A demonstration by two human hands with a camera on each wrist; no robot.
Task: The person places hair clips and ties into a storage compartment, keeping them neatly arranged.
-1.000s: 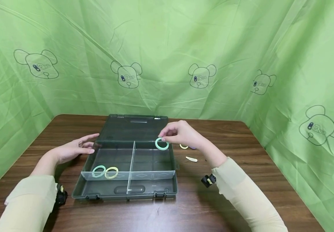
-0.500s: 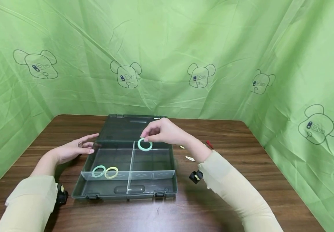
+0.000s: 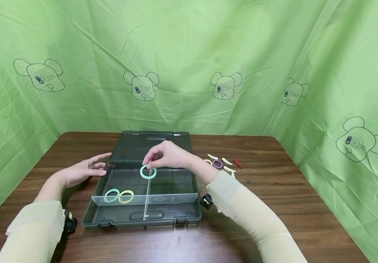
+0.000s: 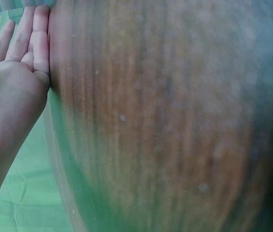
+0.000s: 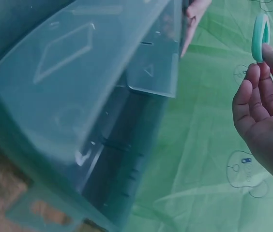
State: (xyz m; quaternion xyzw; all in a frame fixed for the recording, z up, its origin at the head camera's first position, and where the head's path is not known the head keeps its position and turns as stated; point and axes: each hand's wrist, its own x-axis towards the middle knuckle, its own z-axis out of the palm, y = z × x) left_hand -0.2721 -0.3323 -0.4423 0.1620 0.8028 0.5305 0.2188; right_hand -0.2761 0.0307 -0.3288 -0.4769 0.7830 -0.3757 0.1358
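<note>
In the head view my right hand (image 3: 169,155) pinches a mint-green hair tie (image 3: 148,178) between thumb and fingertips. It hangs above the far part of a dark translucent divided box (image 3: 156,221), near the upright divider. The right wrist view also shows this pinch, with the ring clear of the box. My left hand (image 3: 80,171) lies at the box's left side, fingers extended and reaching its edge. Another mint hair tie (image 3: 111,201) and a yellow hair tie (image 3: 125,203) sit side by side in the far left compartment, against the cross divider.
The box's lid (image 3: 133,144) lies folded back behind it. Right of the box are a purple hair tie (image 3: 217,168), a partly hidden yellow hair tie (image 3: 208,160), several cream hair clips (image 3: 227,161) and a red hair clip (image 3: 237,163). Green cloth (image 3: 182,44) surrounds the table.
My right hand has carried the mint hair tie leftward from the box's right side to near the middle divider, uncovering the clips and rings on the table. The left hand has stayed put.
</note>
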